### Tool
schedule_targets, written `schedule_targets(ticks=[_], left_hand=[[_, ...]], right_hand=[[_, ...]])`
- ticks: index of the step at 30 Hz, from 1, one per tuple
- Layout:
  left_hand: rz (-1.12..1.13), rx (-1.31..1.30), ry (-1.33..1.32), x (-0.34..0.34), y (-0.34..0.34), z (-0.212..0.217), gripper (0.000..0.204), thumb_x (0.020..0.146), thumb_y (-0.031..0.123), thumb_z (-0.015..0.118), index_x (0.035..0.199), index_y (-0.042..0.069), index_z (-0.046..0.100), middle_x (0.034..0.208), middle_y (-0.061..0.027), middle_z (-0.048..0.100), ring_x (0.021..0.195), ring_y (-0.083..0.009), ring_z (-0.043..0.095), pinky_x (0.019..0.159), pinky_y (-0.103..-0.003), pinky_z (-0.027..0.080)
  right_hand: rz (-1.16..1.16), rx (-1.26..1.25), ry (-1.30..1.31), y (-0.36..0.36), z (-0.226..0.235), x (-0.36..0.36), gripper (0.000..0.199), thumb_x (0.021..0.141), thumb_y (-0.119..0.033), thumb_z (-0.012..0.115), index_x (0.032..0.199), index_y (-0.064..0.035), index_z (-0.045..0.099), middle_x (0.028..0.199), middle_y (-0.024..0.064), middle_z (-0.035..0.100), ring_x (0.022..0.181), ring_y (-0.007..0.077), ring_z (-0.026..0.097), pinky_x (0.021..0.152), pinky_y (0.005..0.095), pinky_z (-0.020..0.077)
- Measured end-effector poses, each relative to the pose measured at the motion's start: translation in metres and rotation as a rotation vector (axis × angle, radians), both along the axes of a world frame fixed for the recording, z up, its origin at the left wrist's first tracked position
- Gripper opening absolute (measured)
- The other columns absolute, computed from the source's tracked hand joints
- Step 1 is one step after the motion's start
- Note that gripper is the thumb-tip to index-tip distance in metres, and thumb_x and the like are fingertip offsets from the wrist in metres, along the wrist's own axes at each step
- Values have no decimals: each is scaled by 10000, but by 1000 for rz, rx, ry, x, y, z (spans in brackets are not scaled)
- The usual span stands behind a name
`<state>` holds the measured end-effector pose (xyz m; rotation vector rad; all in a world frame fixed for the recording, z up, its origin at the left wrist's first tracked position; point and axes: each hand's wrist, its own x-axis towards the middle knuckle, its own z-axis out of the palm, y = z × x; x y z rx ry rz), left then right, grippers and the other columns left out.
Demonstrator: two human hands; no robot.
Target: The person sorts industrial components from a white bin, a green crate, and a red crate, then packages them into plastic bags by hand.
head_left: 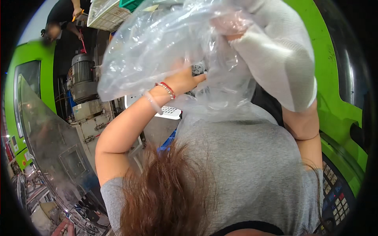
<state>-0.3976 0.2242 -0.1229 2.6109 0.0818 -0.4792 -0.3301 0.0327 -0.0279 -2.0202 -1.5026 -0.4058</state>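
A large clear plastic bag (145, 51) fills the upper middle, crumpled and shiny. At its lower edge is my left hand (184, 80), a red band and beads on its wrist. Its thumb points right; the fingers bend into the film and are partly covered by it. A round grey part with openings (198, 68) shows just beyond the thumb. My right hand (233, 24), in a white sleeve (271, 59), is higher up and blurred behind film. Folds of the bag gather at its fingers and hang down from there.
Beneath the bag is a white perforated basket (171, 113), with a blue crate edge (168, 141) lower down. Green machine casing (334, 70) rises at right above a keypad (335, 196). A grey motor (82, 67) stands at left. Another person (65, 17) works at the back left.
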Motion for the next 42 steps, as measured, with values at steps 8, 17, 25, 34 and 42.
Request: schedule_targets(ticks=[8,17,25,34,42], left_hand=[[141,-253,18,-4,-26,-35,442,815,347,575,1134,41,553,1014,-189,590,846,-339,597,762,-403,474],[348,-565,24,-5,-21,-79,502,790,407,590,1164,75,550,1043,-176,591,887,-321,597,782,-392,470],[-58,-214,-83,-21,6,-98,692,776,264,629,1350,51,307,1160,-181,551,1028,-256,553,872,-373,437],[-159,-347,-58,-38,23,-174,359,836,331,568,1134,132,587,1119,-91,595,1036,-267,550,883,-358,432],[116,-429,268,-9,-17,-127,336,828,274,574,1117,105,595,1073,-120,613,1058,-276,550,911,-385,419]], right_hand=[[-100,399,1183,15,11,-26,307,808,-29,525,1109,16,560,1029,60,605,916,108,558,801,209,432],[15,376,1134,16,-17,-22,323,821,-97,522,1123,14,545,1080,83,594,981,153,561,861,257,435],[40,420,1337,17,-20,-21,337,818,-101,549,1126,31,529,1055,90,596,936,138,573,846,247,436],[-140,577,1341,15,-24,-25,356,853,-134,522,1164,40,513,1083,132,595,965,204,597,849,292,481],[-124,755,1427,7,-34,-23,310,855,-65,510,1147,35,534,1061,96,610,944,148,586,836,257,462]])
